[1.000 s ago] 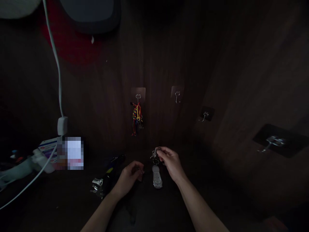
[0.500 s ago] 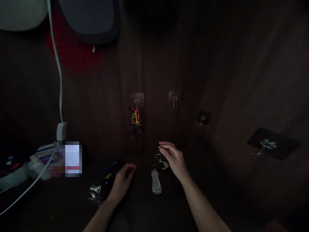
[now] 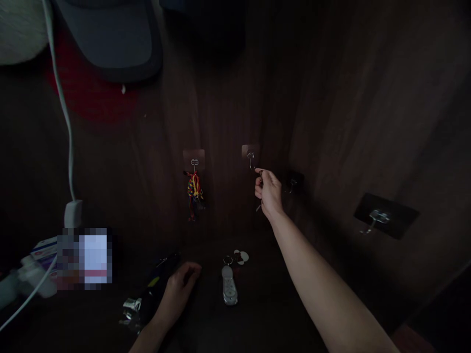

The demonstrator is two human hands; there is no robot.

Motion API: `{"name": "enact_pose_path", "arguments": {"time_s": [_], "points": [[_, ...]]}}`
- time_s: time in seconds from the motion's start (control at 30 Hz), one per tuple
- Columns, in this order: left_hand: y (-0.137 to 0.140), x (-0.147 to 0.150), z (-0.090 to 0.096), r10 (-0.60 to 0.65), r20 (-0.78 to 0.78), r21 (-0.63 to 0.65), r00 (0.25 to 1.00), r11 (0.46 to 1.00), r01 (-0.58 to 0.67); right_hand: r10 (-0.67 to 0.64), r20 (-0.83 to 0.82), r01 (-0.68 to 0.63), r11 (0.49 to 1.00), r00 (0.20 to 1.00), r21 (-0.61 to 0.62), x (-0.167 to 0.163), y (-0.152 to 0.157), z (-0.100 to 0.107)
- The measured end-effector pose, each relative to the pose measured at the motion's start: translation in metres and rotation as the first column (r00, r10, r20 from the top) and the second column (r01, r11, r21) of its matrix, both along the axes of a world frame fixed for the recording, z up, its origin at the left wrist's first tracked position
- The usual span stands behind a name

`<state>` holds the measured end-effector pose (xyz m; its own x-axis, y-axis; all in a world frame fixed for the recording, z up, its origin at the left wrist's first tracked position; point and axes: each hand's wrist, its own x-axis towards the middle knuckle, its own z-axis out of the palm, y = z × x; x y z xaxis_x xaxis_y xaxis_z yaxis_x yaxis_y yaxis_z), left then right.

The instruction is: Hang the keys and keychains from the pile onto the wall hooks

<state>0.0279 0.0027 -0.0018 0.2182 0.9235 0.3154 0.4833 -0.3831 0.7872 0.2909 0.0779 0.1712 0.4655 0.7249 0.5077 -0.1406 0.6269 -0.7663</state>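
My right hand [image 3: 269, 192] is raised at the back panel, thumb and fingertips pinched on a small key ring [image 3: 261, 174]. A slim metal piece, likely a key [image 3: 258, 208], dangles below the fingers. The fingertips are just right of a bare metal hook [image 3: 251, 163]; whether the ring touches it I cannot tell. My left hand [image 3: 182, 282] rests low on the dark surface, fingers loosely bent, thumb apart, holding nothing visible. Right of it lies a silver remote fob [image 3: 229, 285] with a ring and a white charm [image 3: 242, 257]. Beside its wrist is a dark key holder with keys [image 3: 131, 309].
A colourful braided keychain [image 3: 194, 191] hangs on the left hook. More adhesive hooks [image 3: 293, 182] sit on the right, including a near side-wall hook [image 3: 379, 216]. Grey cap [image 3: 110, 44], white cable [image 3: 66, 117], boxes and a bottle [image 3: 37, 274] are at left.
My right hand has risen from the surface near the fob up to the second hook, carrying the key ring. My left hand stays low. The view has shifted slightly right.
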Motion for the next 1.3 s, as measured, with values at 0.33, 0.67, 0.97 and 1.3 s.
{"name": "enact_pose_path", "arguments": {"time_s": [0.33, 0.67, 0.97, 1.3], "points": [[0.001, 0.002, 0.0, 0.029, 0.014, 0.043, 0.999, 0.999, -0.03, -0.014, 0.08, 0.008, 0.997, 0.997, 0.08, -0.003, 0.019, 0.011], [-0.001, 0.004, 0.003, 0.054, -0.005, 0.012, 0.999, 0.998, -0.054, -0.002, 0.112, 0.0, 1.0, 0.994, 0.02, 0.001, 0.029, -0.023], [0.001, 0.005, 0.001, 0.066, -0.04, 0.009, 0.997, 0.998, -0.065, 0.165, 0.049, -0.161, 0.985, 0.985, -0.065, 0.006, 0.012, -0.069], [-0.001, 0.004, 0.005, 0.014, -0.082, 0.005, 0.997, 1.0, -0.013, 0.388, 0.219, -0.238, 0.831, 0.895, -0.502, 0.006, -0.029, -0.129]]}}
